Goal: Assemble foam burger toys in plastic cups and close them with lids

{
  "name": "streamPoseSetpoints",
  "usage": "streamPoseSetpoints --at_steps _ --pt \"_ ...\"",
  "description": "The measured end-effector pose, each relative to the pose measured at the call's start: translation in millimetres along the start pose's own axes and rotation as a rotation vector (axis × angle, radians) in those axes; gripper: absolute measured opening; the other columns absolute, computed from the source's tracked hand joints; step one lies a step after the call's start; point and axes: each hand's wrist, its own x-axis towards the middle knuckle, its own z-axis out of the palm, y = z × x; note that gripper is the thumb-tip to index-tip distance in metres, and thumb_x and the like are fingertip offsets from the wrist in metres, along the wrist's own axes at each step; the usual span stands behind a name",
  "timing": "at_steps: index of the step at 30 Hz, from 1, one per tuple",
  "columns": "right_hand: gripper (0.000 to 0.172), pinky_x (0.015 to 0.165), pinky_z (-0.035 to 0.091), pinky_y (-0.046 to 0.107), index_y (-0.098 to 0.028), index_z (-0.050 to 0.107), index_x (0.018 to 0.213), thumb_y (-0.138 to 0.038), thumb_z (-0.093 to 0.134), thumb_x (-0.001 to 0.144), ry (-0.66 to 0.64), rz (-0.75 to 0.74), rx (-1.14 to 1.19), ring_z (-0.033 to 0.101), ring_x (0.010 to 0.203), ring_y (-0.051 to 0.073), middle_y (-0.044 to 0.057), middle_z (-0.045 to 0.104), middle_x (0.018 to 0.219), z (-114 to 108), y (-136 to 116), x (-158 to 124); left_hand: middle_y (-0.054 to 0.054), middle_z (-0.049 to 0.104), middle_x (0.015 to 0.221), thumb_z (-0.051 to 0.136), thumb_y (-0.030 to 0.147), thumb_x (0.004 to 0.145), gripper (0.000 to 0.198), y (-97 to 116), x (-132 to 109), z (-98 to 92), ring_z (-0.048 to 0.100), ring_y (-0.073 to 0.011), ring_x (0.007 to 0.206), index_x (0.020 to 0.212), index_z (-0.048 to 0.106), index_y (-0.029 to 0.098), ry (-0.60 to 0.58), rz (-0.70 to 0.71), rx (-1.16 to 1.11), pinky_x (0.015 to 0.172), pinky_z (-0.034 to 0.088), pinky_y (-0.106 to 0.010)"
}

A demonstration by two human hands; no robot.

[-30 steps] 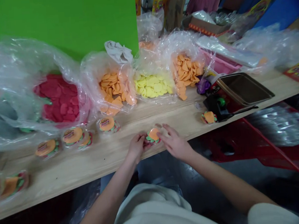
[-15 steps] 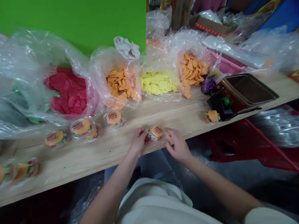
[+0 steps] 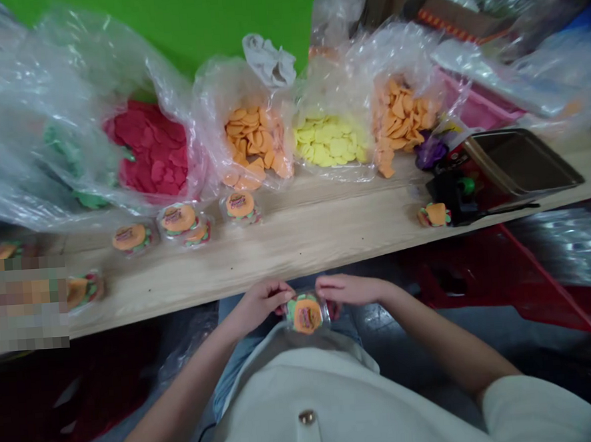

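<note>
A clear package with an orange, green and red burger shape is held between my two hands, just off the front edge of the wooden table. My left hand is closed on its left side, thumb and fingers at the rim. On the right side my right hand grips it, fingers bent over the edge. Similar packages stand on the table to the left: one, a pair beside it and another. An open burger stack sits at the right.
Plastic bags along the back hold red pieces, orange pieces, yellow pieces and more orange pieces. A brown tray and a pink basket are at the right. A red crate stands below the table edge.
Both hands have drawn the package from the tabletop toward my body, past the front edge. My right hand has closed in on the package. The view has tilted down.
</note>
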Motion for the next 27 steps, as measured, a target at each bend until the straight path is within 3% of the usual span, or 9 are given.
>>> streamPoseSetpoints --at_steps 2,6,11,13,17,22,27 --pt "0.027 0.052 0.046 0.024 -0.019 0.043 0.077 -0.045 0.04 0.086 -0.092 0.026 0.014 0.055 0.053 0.01 -0.004 0.053 0.06 24 9 3 0.0 0.058 0.068 0.056 0.037 0.074 0.025 -11 -22 -3.8 0.049 -0.0098 0.058 0.081 0.064 0.015 -0.06 -0.034 0.114 0.056 0.039 -0.021" --pt "0.023 0.048 0.042 0.02 -0.019 0.04 0.07 -0.036 0.041 0.086 -0.021 -0.066 -0.05 0.055 0.052 0.01 -0.005 0.051 0.058 55 21 12 -0.001 0.058 0.073 0.05 0.036 0.078 0.023 -21 -48 -2.1 0.05 -0.011 0.064 0.083 0.062 0.017 -0.04 -0.017 0.262 0.06 0.039 -0.022" --pt "0.02 0.047 0.036 0.017 -0.017 0.04 0.065 -0.026 0.042 0.084 0.12 -0.191 -0.204 0.052 0.054 0.008 -0.004 0.049 0.059 71 24 15 0.0 0.054 0.073 0.043 0.038 0.082 0.025 -20 -68 0.1 0.048 -0.0116 0.067 0.083 0.056 0.017 -0.001 0.028 0.3 0.062 0.039 -0.023" --pt "0.021 0.047 0.032 0.016 -0.017 0.04 0.063 -0.024 0.044 0.082 0.194 -0.243 -0.289 0.047 0.053 0.007 -0.005 0.046 0.057 75 22 16 -0.001 0.055 0.081 0.042 0.039 0.083 0.024 -15 -72 -2.4 0.049 -0.0124 0.074 0.085 0.053 0.018 -0.07 0.056 0.295 0.065 0.039 -0.023" --pt "0.022 0.048 0.031 0.017 -0.017 0.041 0.062 -0.026 0.045 0.082 0.228 -0.267 -0.385 0.043 0.053 0.006 -0.005 0.047 0.057 79 15 20 0.001 0.056 0.085 0.062 0.037 0.068 0.033 -8 -69 -4.5 0.051 -0.0141 0.076 0.094 0.05 0.021 -0.184 0.062 0.342 0.066 0.04 -0.025" --pt "0.025 0.05 0.036 0.019 -0.019 0.042 0.072 -0.038 0.035 0.089 0.482 -0.179 -0.204 0.046 0.054 0.009 -0.004 0.046 0.06 94 24 26 -0.005 0.058 0.105 0.059 0.033 0.073 0.036 -13 -61 1.6 0.054 -0.0185 0.095 0.107 0.053 0.022 -0.084 0.119 0.127 0.082 0.042 -0.03" --pt "0.027 0.051 0.041 0.021 -0.021 0.037 0.078 -0.044 0.028 0.09 0.585 -0.137 -0.008 0.051 0.056 0.01 -0.004 0.048 0.064 102 34 27 -0.005 0.058 0.093 0.06 0.037 0.073 0.045 -19 -56 7.9 0.057 -0.0166 0.078 0.113 0.046 0.021 0.088 -0.034 -0.149 0.058 0.049 -0.026"
